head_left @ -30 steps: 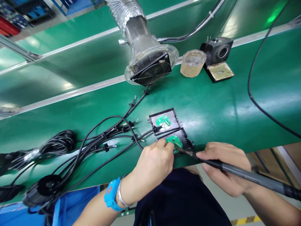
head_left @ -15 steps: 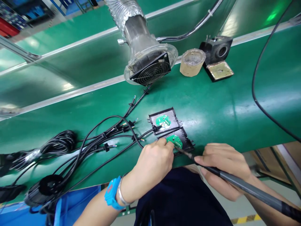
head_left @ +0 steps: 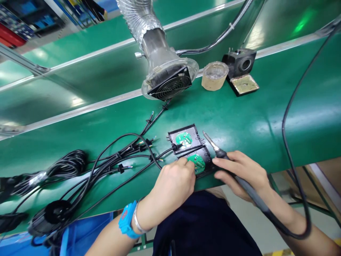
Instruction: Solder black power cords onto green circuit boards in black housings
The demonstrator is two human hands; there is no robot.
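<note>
My right hand (head_left: 243,174) is closed round a soldering iron (head_left: 220,153). Its tip is raised, just right of two black plastic housings, and touches neither. In the farther housing (head_left: 195,132) lies a green circuit board (head_left: 183,138) with a cable entering from the left. The nearer housing (head_left: 207,152) holds a second green circuit board (head_left: 197,161). My left hand (head_left: 173,181) is closed in a pinch at that board's left edge, covering part of the housing. A black cable (head_left: 152,151) curves in under this hand, where its end is hidden.
More black cables (head_left: 117,156) with bared ends spread to the left, beside a coiled bundle (head_left: 70,163). A fume extractor (head_left: 170,83) hangs behind the housings. A tape roll (head_left: 214,76) and an iron stand (head_left: 243,67) are at the back. The iron's cord (head_left: 289,142) loops on the right.
My right hand has swung the soldering iron's tip up and away from the nearer board, and the cord has shifted. My left hand stays in its pinch at the board.
</note>
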